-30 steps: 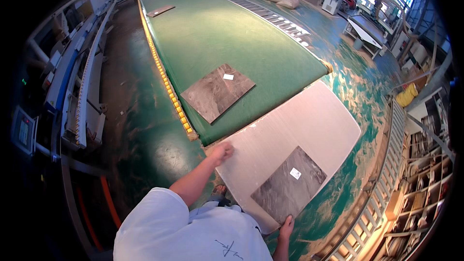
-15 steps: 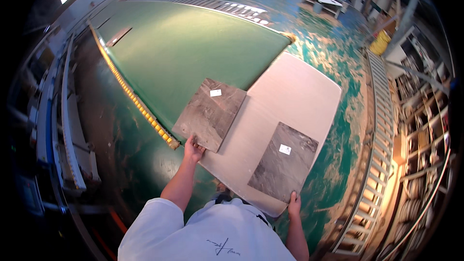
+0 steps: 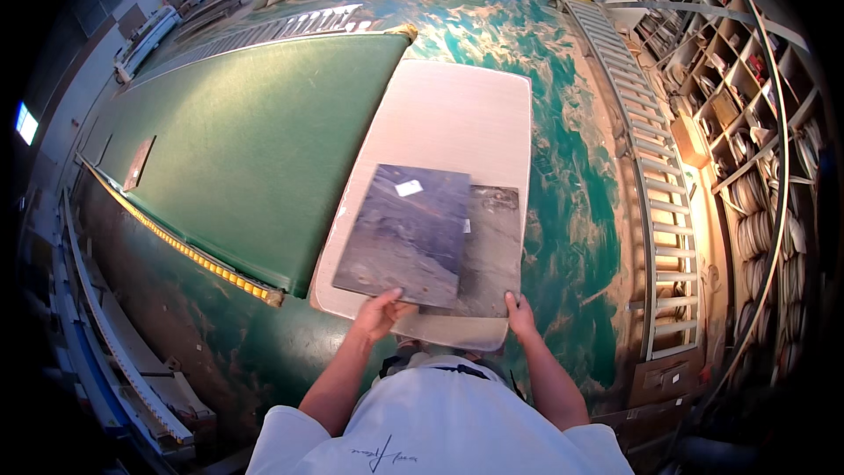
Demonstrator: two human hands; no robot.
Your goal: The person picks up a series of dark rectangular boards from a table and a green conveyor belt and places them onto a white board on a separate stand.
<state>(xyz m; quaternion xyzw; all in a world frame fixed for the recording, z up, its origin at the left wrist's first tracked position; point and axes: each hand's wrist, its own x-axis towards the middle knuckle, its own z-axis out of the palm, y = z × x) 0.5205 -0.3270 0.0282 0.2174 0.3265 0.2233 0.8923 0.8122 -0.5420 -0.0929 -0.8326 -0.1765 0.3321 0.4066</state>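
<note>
My left hand (image 3: 380,315) grips the near edge of a dark grey-brown, stone-patterned panel (image 3: 406,242) with a small white label. This panel overlaps the left part of a second, similar panel (image 3: 494,259), partly hiding it and its label. At the second panel's near right corner, my right hand (image 3: 520,313) is closed with the thumb on top. Under both panels is a large pale board (image 3: 457,114) with rounded corners. Whether the upper panel rests on the lower one or hangs just above it, I cannot tell.
To the left is a wide green belt table (image 3: 255,141), with a yellow roller strip (image 3: 193,246) along its near edge and a small brown piece (image 3: 140,163) on it. A roller conveyor (image 3: 655,185) runs along the right, beside shelves (image 3: 747,123) of coiled strips. Dust streaks the green floor (image 3: 571,237).
The left panel has gone from the green table's edge to lie over the right panel, carried by my left hand. My hands are closer together, and the view has turned to the right.
</note>
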